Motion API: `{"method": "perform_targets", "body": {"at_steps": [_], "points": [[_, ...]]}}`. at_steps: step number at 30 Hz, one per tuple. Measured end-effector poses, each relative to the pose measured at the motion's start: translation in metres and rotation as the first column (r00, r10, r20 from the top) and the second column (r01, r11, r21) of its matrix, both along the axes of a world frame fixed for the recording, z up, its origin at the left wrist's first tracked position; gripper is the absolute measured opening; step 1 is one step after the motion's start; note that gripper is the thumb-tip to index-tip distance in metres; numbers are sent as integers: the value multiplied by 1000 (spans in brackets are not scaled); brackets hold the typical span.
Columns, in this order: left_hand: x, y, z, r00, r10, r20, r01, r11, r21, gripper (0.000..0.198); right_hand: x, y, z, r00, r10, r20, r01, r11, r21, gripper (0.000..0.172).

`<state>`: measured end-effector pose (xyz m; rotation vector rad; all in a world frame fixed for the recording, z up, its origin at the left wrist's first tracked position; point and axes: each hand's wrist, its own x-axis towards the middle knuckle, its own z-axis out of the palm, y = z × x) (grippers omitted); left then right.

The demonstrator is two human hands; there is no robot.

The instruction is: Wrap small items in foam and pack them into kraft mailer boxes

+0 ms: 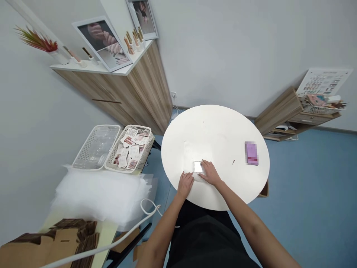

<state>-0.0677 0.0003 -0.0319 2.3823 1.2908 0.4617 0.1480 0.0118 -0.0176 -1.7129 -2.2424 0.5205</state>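
On the round white table (223, 126) lies a small clear, square-looking case (198, 167) with a bright white face. My right hand (211, 174) is closed on its right side, fingers at the upper corner and thumb along the lower edge. My left hand (186, 184) rests fingers down near the table's front edge, just below and left of the case, fingers stretched forward. Beneath the case and fingertips spreads a faint translucent sheet (189, 150). It is too pale to tell whether the left fingertips pinch its edge.
A purple pixelated item (251, 152) and a small dark object (233, 162) lie to the right. Leftward are a basket of printed cards (131, 149), a basket of clear packaging (96, 147), translucent sheets (100, 191), folded cardboard boxes (55, 243) and a white cable (111, 245).
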Motion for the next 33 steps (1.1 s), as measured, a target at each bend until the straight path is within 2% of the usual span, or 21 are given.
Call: {"method": "perform_targets", "body": {"at_steps": [3,5,8,10,13,16,18,21,22,24,28,30,33], "points": [[2,16,4,992,31,119,-21,996,-83,23,10,-20,3,999,2,-52,-2,1000,17,55],[4,30,6,987,59,150,-35,986,-161,21,16,-26,3,997,-27,-76,25,1000,-16,41],[8,50,8,990,101,102,-77,972,-222,19,21,-19,1,977,-175,-126,158,978,-135,14],[11,62,8,990,126,59,-111,971,-212,19,22,-7,-1,953,-272,-133,243,949,-202,10],[16,70,11,985,170,8,-165,970,-180,18,20,10,-2,943,-325,-77,299,924,-238,12],[19,65,14,972,220,-85,-221,975,-1,20,19,19,-4,946,-324,-24,309,918,-247,12],[22,55,13,981,128,-143,-109,985,136,30,18,22,-6,946,-324,-5,312,917,-249,11],[25,39,7,961,-152,-232,198,962,186,43,19,23,-8,950,-312,29,309,920,-240,10],[25,35,3,944,-204,-258,255,950,183,47,19,24,-8,952,-302,41,304,924,-232,9],[25,30,-3,931,-213,-295,274,945,181,54,18,23,-7,957,-283,65,291,937,-192,6],[22,32,-13,933,-181,-311,242,955,172,61,14,16,0,963,-235,131,233,972,36,28],[22,36,-16,933,-191,-306,248,956,158,62,11,11,1,977,-121,173,98,986,135,34],[21,44,-17,936,-195,-294,245,959,143,57,7,4,-2,972,82,218,-117,981,152,35]]}}
